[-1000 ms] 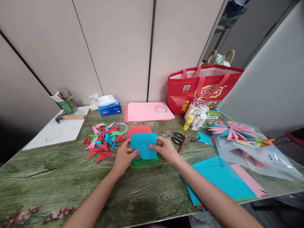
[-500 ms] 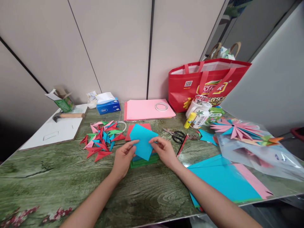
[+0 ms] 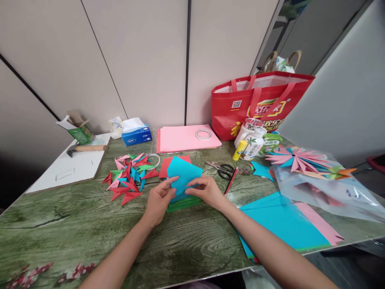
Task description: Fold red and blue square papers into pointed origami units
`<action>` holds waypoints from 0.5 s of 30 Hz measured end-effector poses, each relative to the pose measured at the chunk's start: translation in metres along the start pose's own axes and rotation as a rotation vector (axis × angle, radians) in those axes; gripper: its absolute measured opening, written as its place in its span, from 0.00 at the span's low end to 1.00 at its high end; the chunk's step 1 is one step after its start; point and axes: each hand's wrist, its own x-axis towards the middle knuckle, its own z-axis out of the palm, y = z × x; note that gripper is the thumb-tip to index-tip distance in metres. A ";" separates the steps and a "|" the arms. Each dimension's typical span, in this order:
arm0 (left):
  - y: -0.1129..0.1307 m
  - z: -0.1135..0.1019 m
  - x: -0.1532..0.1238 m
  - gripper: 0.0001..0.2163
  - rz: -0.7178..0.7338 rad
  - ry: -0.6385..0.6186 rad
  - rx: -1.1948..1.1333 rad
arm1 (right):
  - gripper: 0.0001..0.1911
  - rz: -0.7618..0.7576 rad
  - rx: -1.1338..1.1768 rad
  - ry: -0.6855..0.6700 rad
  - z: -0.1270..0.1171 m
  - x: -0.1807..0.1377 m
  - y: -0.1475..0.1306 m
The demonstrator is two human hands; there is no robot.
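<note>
A blue sheet of paper (image 3: pixel 184 172) is held tilted up between both hands, above a stack of coloured paper whose green sheets (image 3: pixel 184 204) show below it and whose red sheet (image 3: pixel 167 165) shows behind. My left hand (image 3: pixel 159 200) pinches the blue paper at its left edge. On the right edge, my right hand (image 3: pixel 207 192) grips it between thumb and fingers. To the left lies a pile of folded paper pieces (image 3: pixel 129 180) in red, pink, green and blue. Black-handled scissors (image 3: pixel 224 170) and a red pencil (image 3: pixel 231 181) rest to the right.
Pink paper (image 3: pixel 183 138) lies at the back with a tape roll (image 3: pixel 203 134) on it. A tissue box (image 3: pixel 136 135) and a hammer (image 3: pixel 87 148) are left. A red bag (image 3: pixel 225 112), glue stick (image 3: pixel 240 150), white bottle (image 3: pixel 255 144) and large blue sheets (image 3: pixel 279 224) are right.
My right hand has shifted its grip lower on the blue paper, with the fingers now bent around its edge. The paper's lower corner is now hidden. The view has shifted slightly.
</note>
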 end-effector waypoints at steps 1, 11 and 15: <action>0.000 0.001 -0.001 0.18 -0.001 -0.011 -0.016 | 0.11 0.020 0.023 0.055 0.002 0.000 0.000; 0.001 0.011 -0.008 0.18 -0.006 0.023 -0.071 | 0.15 0.101 0.130 0.196 0.011 -0.002 0.000; 0.004 0.014 -0.009 0.20 -0.033 0.046 -0.105 | 0.15 0.093 0.138 0.186 0.013 -0.002 0.000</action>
